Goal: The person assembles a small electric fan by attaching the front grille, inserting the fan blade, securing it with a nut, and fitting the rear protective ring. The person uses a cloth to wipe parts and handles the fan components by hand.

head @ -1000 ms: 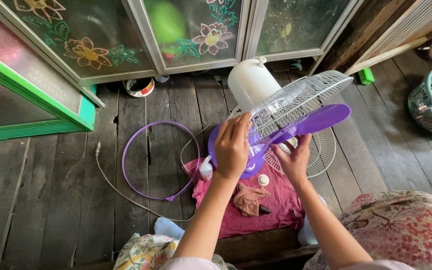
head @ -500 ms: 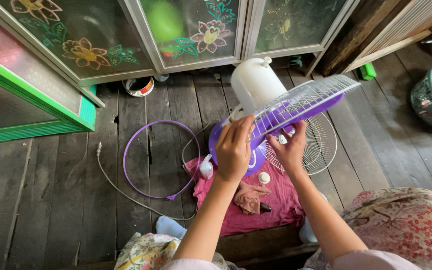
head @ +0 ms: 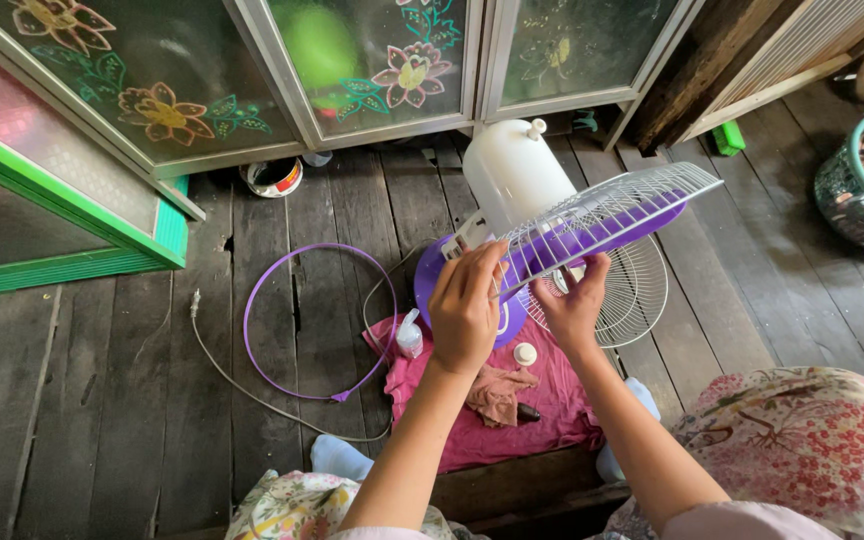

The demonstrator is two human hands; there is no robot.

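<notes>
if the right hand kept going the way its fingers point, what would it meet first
Likely the purple fan blade just past its fingertips, under the white wire guard. The right hand points up and away; depth is unclear.

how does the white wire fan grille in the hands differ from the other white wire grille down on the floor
The held white wire fan grille is tilted above the floor, gripped by the left hand and right hand; the floor white wire grille lies flat, untouched. The held one shows in full; the floor one is partly hidden. Both are round, white, radial-wired.
</notes>
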